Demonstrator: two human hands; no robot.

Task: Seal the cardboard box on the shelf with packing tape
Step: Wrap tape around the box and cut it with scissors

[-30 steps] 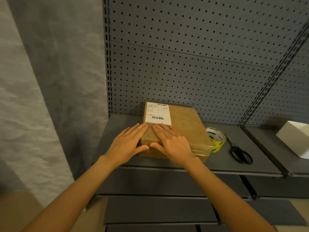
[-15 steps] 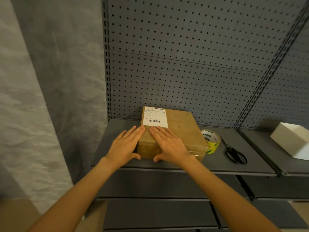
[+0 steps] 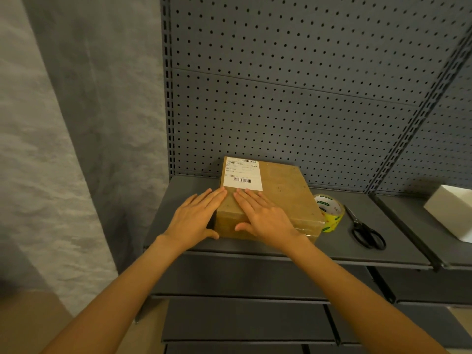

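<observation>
Brown rectangular cardboard box (image 3: 270,198) on a grey metal shelf (image 3: 383,241), left hand (image 3: 195,219) and right hand (image 3: 265,218) pressing flat, fingers straight.

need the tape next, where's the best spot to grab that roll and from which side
Pinch the tape roll by its near right rim, one finger in the open core, coming from above right. It lies tilted against the cardboard box, so its left is blocked; the scissors lie apart on the right.

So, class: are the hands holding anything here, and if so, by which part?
Nothing is gripped. Both hands, left and right, lie flat with straight fingers on the box, at its near left corner, thumbs against its front.
</observation>
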